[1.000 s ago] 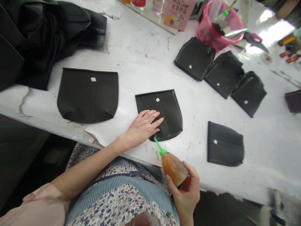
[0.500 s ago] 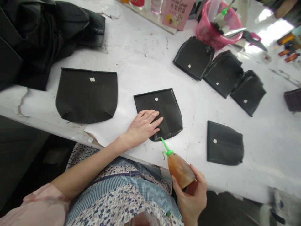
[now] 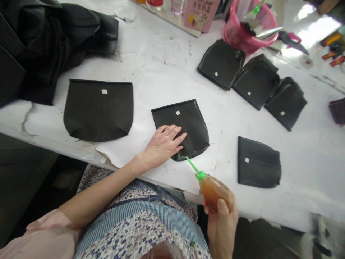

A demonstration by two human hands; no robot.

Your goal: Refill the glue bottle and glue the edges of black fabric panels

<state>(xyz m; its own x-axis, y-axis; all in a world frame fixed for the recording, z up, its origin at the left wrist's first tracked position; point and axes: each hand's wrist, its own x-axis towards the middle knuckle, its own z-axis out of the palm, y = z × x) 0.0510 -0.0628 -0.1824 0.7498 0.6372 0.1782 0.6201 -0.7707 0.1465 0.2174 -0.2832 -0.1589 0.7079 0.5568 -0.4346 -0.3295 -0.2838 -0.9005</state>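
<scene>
My left hand [image 3: 164, 145] lies flat with fingers spread on a black leather-like piece [image 3: 192, 122], pressing it to the white table. That piece has a folded straight top edge, a middle strip, a small white sticker and a shiny line along its curved right rim. My right hand [image 3: 222, 219] is closed round a glue bottle [image 3: 215, 190] with amber liquid and a green nozzle. The nozzle's tip is at the piece's lower curved edge; whether it touches, I cannot tell. A wider black piece [image 3: 98, 111] lies to the left, and a smaller one [image 3: 258, 163] to the right.
Three black pieces [image 3: 254, 82] overlap at the upper right, below a pink basket [image 3: 242, 39] of tools. Scissors [image 3: 293, 39] lie beside it. Black material [image 3: 61, 39] is heaped at the upper left. A pink packet [image 3: 201, 14] stands at the back. The table edge [image 3: 161, 185] runs close to my body.
My right hand has turned the glue bottle to a lower slant and shifted its grip, thumb now on top. The nozzle tip stays near the lower edge. My left hand keeps its place.
</scene>
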